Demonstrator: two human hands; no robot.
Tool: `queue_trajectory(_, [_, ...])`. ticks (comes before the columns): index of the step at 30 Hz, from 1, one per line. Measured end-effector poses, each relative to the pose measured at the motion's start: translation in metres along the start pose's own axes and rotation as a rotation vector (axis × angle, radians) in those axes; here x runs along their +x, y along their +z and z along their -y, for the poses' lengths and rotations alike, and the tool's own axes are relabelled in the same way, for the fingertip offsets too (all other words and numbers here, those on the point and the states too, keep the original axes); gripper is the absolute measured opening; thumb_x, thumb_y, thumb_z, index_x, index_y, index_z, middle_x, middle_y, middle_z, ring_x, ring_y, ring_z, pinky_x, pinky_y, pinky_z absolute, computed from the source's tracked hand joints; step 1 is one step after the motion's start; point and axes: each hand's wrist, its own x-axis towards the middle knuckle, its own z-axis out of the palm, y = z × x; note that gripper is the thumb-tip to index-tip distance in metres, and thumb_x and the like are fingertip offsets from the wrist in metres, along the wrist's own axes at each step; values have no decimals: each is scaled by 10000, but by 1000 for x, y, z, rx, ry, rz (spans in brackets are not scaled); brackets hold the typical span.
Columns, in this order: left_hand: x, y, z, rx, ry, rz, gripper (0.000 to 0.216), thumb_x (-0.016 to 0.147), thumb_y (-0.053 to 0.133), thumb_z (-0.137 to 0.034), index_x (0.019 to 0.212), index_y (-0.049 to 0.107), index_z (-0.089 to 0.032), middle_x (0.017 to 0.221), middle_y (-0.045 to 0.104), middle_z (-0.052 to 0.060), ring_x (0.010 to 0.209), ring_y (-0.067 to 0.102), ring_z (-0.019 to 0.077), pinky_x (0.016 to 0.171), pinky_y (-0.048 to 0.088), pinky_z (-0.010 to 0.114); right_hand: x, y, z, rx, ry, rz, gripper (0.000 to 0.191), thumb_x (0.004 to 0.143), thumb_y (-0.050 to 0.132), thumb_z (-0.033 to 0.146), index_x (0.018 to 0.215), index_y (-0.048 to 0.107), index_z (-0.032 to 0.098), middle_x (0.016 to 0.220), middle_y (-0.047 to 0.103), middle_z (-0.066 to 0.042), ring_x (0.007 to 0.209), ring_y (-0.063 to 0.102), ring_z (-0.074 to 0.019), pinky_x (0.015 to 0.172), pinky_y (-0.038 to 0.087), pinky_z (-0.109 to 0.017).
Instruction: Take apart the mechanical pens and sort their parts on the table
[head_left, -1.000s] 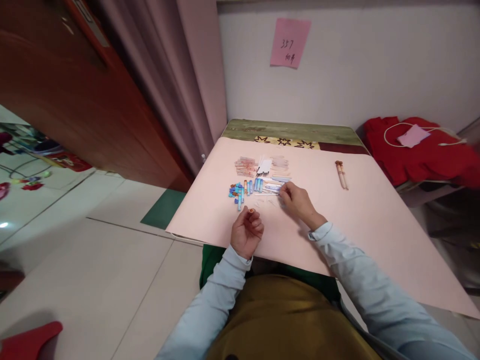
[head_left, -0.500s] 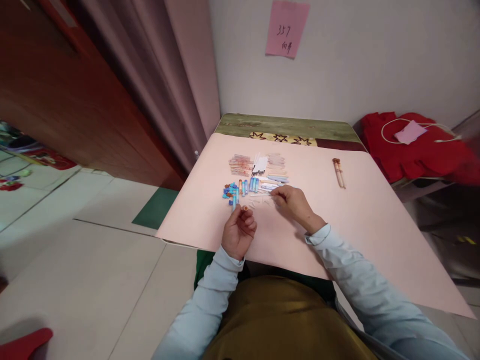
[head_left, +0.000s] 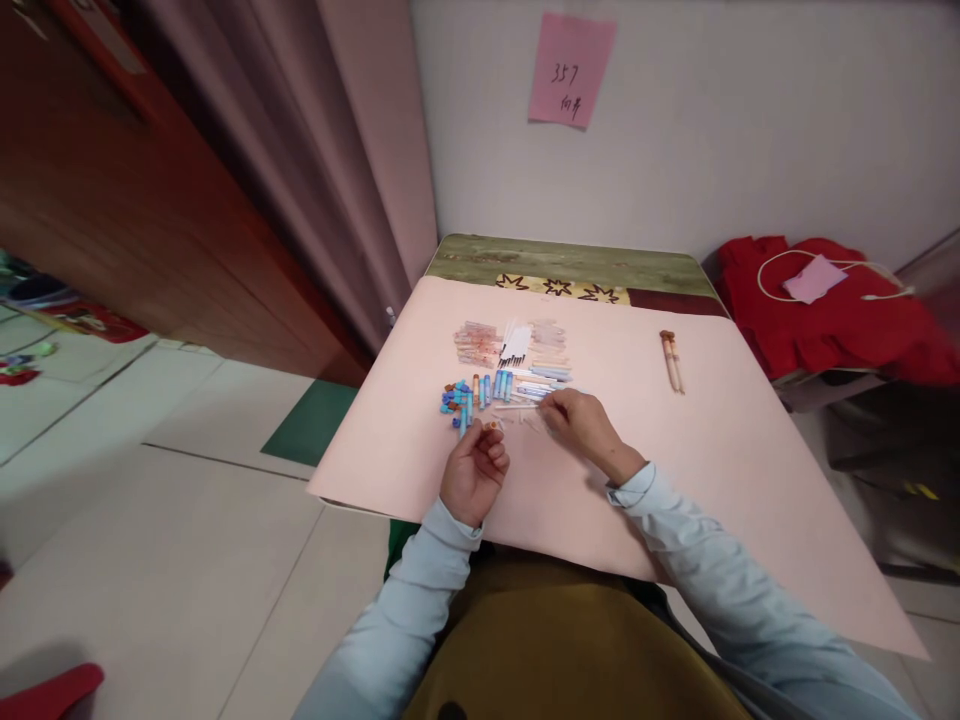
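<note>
My left hand is curled shut near the table's front edge, pinching a small orange-tipped pen part upright between thumb and fingers. My right hand rests on the pink sheet with its fingertips closed over thin white refills lying there. Just beyond both hands lies a spread of pen parts: blue barrels and caps, a pile of orange-pink pieces, black-tipped refills and pale tubes.
Two assembled pens lie apart at the right of the pink sheet. A green wooden tabletop shows at the back. Red cloth with a white cord sits to the right. A pink note hangs on the wall; a curtain hangs left.
The camera view shifted slightly. My left hand rose a little toward the blue parts, still holding the orange-tipped piece. My right hand slid left from the pale tubes onto the thin white refills.
</note>
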Motion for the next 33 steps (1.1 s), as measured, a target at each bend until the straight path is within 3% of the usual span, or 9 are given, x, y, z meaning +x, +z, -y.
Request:
queue_trajectory(10, [4,2,-4,10,8,-9,263,953,548,-222,730,623,-106,633,623,29,463,490,56,428,395,162,-4,8,-2,5,4,-87,199,782,588,145,910,725,211,846,703,-32,771,613,-177,733,440,-276])
queue_trajectory(16, [5,4,0,15,0,-5,282,978,508,-230,758,626,-99,634,627,30,458,491,55,425,385,161,-3,3,2,-29,1,-46,232,923,523,261,855,740,216,854,725,-46,780,622,-178,716,415,-270])
queue_trajectory(20, [7,2,2,19,-10,0,269,973,519,-229,761,622,-99,640,635,34,455,493,55,423,381,162,-1,7,-1,-11,-17,-93,240,931,527,283,939,757,217,909,735,-66,834,646,-195,764,451,-287])
queue_trajectory(24, [10,0,6,31,-9,5,231,948,566,-227,763,627,-101,639,644,38,460,503,56,424,388,161,-2,9,-2,43,-49,-151,260,903,507,230,999,747,209,969,733,-83,888,657,-208,815,481,-316])
queue_trajectory(29, [13,8,10,85,46,9,169,925,617,-231,821,647,-102,703,688,48,496,563,55,446,438,143,-7,4,7,249,104,-165,274,874,557,292,1092,697,202,785,705,-23,663,628,-167,681,495,-289])
queue_trajectory(33, [16,18,12,116,89,41,88,878,684,-199,897,654,-118,870,743,72,669,694,106,565,547,170,-11,1,11,420,159,-184,232,849,605,349,1015,681,206,830,717,-28,675,641,-156,668,519,-282])
